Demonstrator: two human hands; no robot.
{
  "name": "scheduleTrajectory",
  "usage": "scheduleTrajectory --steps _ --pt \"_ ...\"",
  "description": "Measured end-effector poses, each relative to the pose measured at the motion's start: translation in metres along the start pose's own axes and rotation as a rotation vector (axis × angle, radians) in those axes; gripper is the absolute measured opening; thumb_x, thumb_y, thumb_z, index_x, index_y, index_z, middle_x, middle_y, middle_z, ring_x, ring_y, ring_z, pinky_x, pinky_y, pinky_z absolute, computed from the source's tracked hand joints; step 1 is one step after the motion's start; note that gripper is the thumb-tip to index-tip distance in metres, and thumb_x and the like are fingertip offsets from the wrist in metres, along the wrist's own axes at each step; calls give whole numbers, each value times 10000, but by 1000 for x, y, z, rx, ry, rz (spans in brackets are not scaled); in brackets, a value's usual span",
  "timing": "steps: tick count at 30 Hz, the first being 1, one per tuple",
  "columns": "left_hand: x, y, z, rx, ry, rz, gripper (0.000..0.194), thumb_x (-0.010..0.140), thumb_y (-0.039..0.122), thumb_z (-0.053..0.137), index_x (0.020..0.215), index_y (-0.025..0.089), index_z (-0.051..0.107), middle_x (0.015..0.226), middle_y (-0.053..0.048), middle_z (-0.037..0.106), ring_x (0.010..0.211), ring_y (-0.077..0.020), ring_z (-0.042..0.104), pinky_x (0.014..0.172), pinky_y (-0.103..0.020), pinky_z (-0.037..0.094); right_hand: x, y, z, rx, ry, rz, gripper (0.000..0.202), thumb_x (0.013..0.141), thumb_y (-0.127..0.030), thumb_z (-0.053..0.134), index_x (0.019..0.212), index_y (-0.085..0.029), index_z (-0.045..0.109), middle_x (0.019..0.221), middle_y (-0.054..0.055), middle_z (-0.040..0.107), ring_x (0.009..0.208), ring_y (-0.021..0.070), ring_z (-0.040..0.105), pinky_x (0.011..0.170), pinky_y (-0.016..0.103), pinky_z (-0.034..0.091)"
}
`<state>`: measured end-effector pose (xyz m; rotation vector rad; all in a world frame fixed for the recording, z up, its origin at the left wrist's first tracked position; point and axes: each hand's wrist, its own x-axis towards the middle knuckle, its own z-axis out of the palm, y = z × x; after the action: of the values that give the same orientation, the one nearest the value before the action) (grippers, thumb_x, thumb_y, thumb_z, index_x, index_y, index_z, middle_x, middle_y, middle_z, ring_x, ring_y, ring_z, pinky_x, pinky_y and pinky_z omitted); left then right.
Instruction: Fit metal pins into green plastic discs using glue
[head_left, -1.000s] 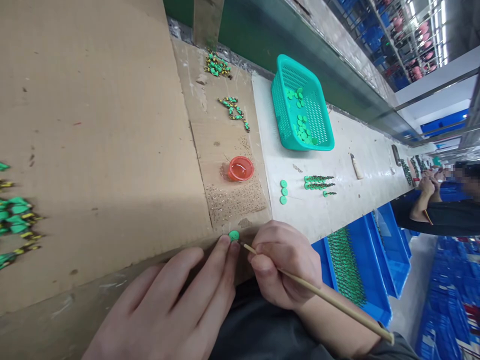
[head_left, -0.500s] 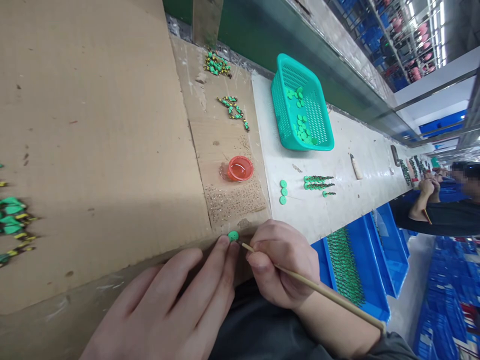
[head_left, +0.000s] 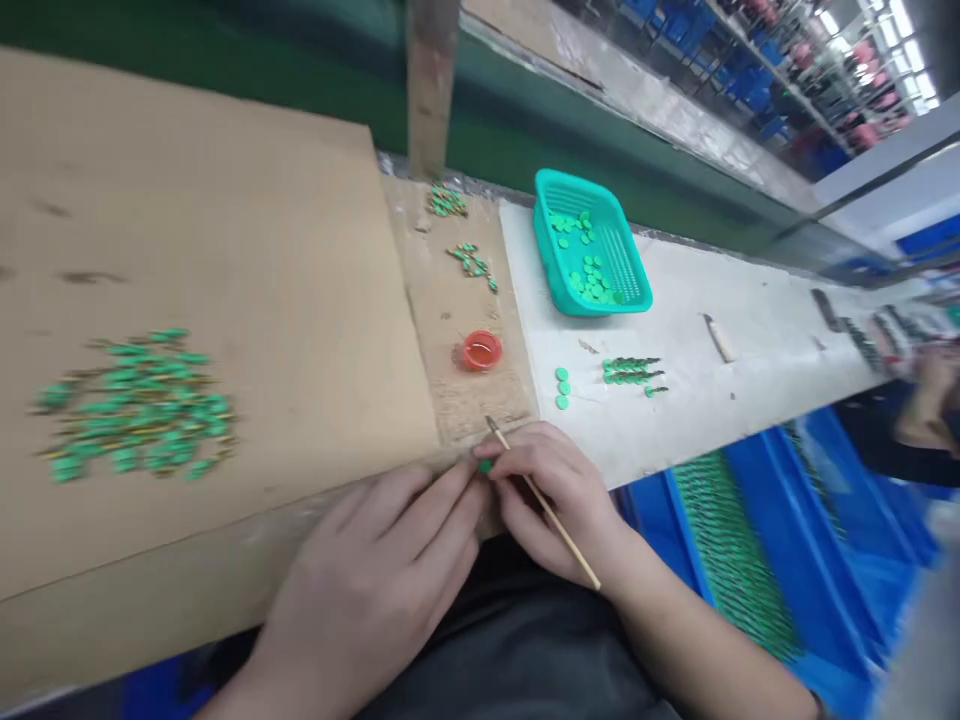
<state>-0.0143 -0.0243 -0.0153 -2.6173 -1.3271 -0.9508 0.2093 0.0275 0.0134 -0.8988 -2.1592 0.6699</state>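
At the table's front edge, my left hand (head_left: 390,550) has its fingertips closed on a small round green disc (head_left: 485,466), mostly covered by fingers. My right hand (head_left: 559,490) grips a thin wooden paintbrush (head_left: 551,515); its dark tip points away from me over the brown board. The right fingertips also meet the disc, so which fingers carry it is hard to tell. Just beyond the brush tip stands a small red cup (head_left: 481,351) of liquid. Three green discs (head_left: 562,388) lie in a row on the white surface, beside several discs with dark twisted stems (head_left: 630,371).
A teal basket (head_left: 555,265) with loose green discs stands at the back. Green-and-yellow pieces lie in a large pile (head_left: 146,410) at left and smaller heaps (head_left: 448,201) behind the cup. A light-handled tool (head_left: 720,338) lies right. Blue bins (head_left: 679,520) stand below; another person's arm (head_left: 926,405) is far right.
The view has swung left, showing the whole left pile. My right fingers have come onto the disc, and the brush tip has turned from the disc to point away over the board.
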Motion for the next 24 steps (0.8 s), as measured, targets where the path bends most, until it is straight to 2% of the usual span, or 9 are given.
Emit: scheduleTrajectory --steps 2,4,7,11,13,16,20,22,24 --pt "5 5 -6 -59 -12 -59 249 1090 168 622 1291 170 768 1337 -42 833 1164 -249 724 979 -432 585 -1 -1 0 -14 -35 -6 226 1020 -45 638 1119 -239 700 1174 91 859 1078 231 795 950 418 694" --pt "7 10 -11 -139 -71 -136 250 1075 167 615 1272 186 768 1266 -67 824 1064 -238 706 879 -435 601 -4 1 3 -28 -27 8 198 1035 -65 649 1087 -254 683 1107 71 852 1025 234 790 920 416 687" --pt "5 19 -16 -74 -142 -208 245 1059 195 612 1242 217 773 1077 -77 773 956 -238 673 774 -422 590 -10 4 10 -18 -8 18 180 1037 -87 665 1054 -267 660 1080 64 840 1020 251 802 881 402 676" --pt "0 20 -33 -51 -190 -255 273 1054 221 626 1281 257 774 1048 -43 785 967 -206 718 821 -368 602 -15 6 15 -19 18 6 153 1052 -127 670 1077 -276 646 1051 57 813 986 264 792 852 411 660" --pt "-3 0 -51 -23 -190 -365 271 1084 262 573 1251 267 787 1075 -39 815 1003 -189 751 912 -342 615 -16 6 16 -20 16 7 144 1064 -135 658 1083 -276 639 1045 57 802 987 266 784 856 419 653" --pt "-5 -61 -94 157 -135 -731 330 1117 329 492 1210 206 784 1135 -107 824 1007 -231 760 968 -396 615 -19 7 17 -20 32 16 111 1076 -163 664 1073 -270 631 1069 73 798 1014 278 787 856 428 650" --pt "2 -145 -154 284 -249 -1090 315 1067 490 709 1098 183 769 1018 -51 797 914 -214 747 932 -413 631 -23 9 16 7 83 16 86 1088 -188 672 1069 -263 634 1127 93 814 1055 282 805 900 448 663" --pt "9 -168 -175 335 -306 -1171 367 1060 544 740 1082 179 760 1051 -48 783 978 -216 748 976 -434 636 -24 10 16 16 108 1 92 1087 -172 665 1086 -262 646 1128 96 821 1051 281 811 900 448 668" --pt "17 -174 -184 364 -349 -1196 369 1063 549 743 1104 183 759 1125 -66 782 1067 -230 748 1029 -457 632 -24 10 16 17 125 -19 102 1086 -160 658 1100 -262 655 1127 98 827 1052 285 817 888 445 671"
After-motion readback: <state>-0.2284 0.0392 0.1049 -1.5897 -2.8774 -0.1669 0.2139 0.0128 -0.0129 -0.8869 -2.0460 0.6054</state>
